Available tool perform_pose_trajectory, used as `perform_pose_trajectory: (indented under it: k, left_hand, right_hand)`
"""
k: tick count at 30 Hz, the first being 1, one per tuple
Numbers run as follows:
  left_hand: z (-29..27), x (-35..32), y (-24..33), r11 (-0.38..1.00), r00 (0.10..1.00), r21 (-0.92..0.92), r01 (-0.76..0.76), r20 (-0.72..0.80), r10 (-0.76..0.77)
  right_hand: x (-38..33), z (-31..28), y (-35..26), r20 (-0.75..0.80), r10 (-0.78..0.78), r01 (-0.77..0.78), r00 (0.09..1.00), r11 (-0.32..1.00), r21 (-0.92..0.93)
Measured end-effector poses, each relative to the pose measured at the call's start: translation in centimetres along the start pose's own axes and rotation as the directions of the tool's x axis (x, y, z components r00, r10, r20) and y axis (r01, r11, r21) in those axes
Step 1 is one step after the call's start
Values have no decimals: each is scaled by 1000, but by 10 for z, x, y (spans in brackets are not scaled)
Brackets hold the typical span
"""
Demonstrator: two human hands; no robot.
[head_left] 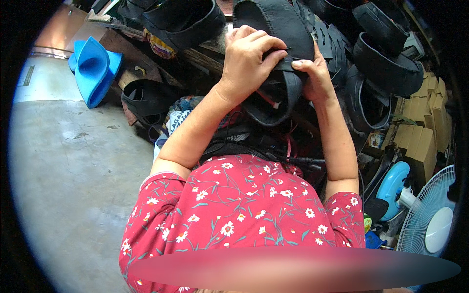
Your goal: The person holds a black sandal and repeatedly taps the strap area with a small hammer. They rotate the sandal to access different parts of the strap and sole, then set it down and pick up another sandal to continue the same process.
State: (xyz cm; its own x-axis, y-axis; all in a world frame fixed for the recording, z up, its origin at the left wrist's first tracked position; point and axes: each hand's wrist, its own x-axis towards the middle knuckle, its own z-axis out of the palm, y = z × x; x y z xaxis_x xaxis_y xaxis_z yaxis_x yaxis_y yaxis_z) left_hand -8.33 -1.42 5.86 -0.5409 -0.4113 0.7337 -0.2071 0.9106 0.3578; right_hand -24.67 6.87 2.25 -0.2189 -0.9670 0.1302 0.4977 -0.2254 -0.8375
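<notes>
My left hand (246,61) and right hand (315,73) both clasp the black rubber sandal (278,58), fingers pressing its strap.

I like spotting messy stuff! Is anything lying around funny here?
Yes. Bent blue foam sheets lie curled on the grey floor, apart from the black sandal pile. Both hands grip one black sandal.
</notes>
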Motion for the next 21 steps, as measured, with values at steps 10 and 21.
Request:
perform_pose_trajectory:
  k: [10,21]
  left_hand:
    - [6,8,1,978,980,132,159,100,-173]
    - [12,-2,-6,945,981,-269,183,-6,-192]
  right_hand:
    - [0,-3,3,32,0,0,999,1000,8]
    - [12,-10,-10,-29,96,-100,995,966,-237]
